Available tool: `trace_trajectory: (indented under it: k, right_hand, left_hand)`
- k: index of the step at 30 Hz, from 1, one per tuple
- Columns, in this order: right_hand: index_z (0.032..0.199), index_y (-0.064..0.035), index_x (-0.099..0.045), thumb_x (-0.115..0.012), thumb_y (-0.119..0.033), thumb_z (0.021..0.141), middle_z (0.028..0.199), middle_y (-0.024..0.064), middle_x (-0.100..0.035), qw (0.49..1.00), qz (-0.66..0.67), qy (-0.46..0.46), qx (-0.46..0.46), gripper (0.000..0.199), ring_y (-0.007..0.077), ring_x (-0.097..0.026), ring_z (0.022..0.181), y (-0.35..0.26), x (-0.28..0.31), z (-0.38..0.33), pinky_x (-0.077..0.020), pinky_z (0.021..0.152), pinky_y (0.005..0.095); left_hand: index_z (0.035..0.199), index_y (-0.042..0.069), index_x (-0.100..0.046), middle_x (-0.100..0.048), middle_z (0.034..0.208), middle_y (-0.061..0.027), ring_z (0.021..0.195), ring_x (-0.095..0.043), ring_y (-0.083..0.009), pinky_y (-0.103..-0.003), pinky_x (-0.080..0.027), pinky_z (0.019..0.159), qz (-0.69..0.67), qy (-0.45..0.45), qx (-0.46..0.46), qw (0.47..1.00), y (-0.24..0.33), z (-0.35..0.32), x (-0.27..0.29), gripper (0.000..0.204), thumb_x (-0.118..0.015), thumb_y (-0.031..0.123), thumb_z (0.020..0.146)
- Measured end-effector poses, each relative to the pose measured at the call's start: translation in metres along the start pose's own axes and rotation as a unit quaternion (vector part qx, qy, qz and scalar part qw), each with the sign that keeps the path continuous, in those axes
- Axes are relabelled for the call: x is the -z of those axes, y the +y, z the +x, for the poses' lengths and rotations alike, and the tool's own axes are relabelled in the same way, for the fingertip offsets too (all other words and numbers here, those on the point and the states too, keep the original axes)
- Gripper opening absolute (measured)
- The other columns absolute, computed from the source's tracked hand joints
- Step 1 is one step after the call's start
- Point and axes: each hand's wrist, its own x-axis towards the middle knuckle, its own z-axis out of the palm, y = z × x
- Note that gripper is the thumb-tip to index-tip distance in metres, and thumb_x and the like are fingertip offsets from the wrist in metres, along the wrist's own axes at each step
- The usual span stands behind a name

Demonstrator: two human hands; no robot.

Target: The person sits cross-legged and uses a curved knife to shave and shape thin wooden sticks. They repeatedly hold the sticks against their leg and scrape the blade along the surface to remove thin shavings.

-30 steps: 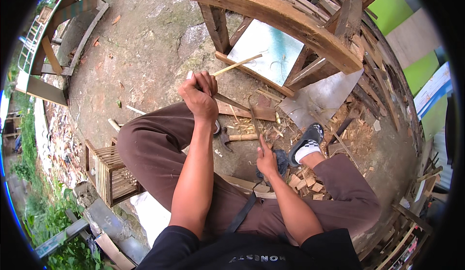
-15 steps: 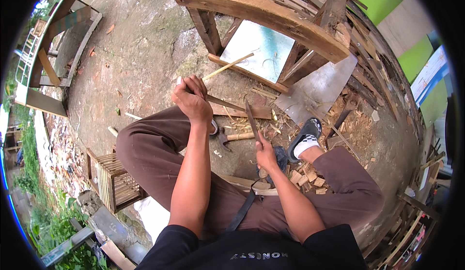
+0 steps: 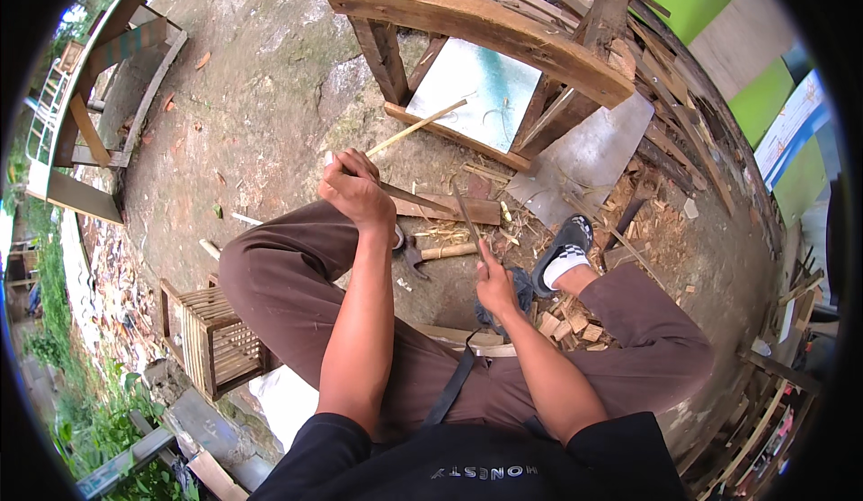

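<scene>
My left hand (image 3: 358,193) is closed, raised in front of my left knee. Out of it a thin pale wooden strip (image 3: 415,130) points to the upper right. A dark, tapering stick (image 3: 413,197) also reaches rightward from the same fist; I cannot tell whether the two join inside it. My right hand (image 3: 497,287) is wrapped round the handle of a knife (image 3: 469,220), its long narrow blade slanting up and left. The blade lies close to the stick's thin end; whether they touch is unclear.
A claw hammer (image 3: 439,254) lies on the ground between my legs, by a flat board (image 3: 449,208). Wood chips (image 3: 568,321) are piled near my right shoe (image 3: 566,245). Ahead stands a wooden frame (image 3: 485,29); a slatted wooden crate (image 3: 216,335) sits left of my knee.
The knife's blade has turned slightly and looks narrower. Both hands keep their grips and stay in nearly the same place; the view has shifted a little.
</scene>
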Motion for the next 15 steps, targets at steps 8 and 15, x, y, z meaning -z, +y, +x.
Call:
trace_trajectory:
  k: [8,15]
  right_hand:
    - [0.156,-0.0272,-0.033,-0.046,-0.015,0.102,0.104,0.0288,-0.068,0.972,-0.022,0.159,0.170,0.057,0.0483,-0.064,0.100,0.011,-0.017,-0.018,-0.0512,0.085,0.0530]
    - [0.149,-0.0260,-0.046,-0.046,-0.026,0.103,0.097,0.0297,-0.068,0.998,-0.022,0.058,0.008,0.046,0.0490,-0.064,0.098,0.028,-0.012,-0.005,-0.0494,0.085,0.0547]
  left_hand:
    - [0.057,0.012,-0.032,-0.030,0.048,-0.0022,0.041,-0.028,-0.0130,-0.027,-0.025,0.038,0.031,0.089,-0.012,0.995,0.004,0.006,0.002,0.048,-0.034,0.024,0.104]
    - [0.053,0.009,-0.034,-0.033,0.049,-0.0033,0.047,-0.030,-0.0140,-0.030,-0.028,0.048,-0.038,0.019,0.006,0.999,0.013,-0.013,-0.003,0.052,-0.032,0.022,0.103]
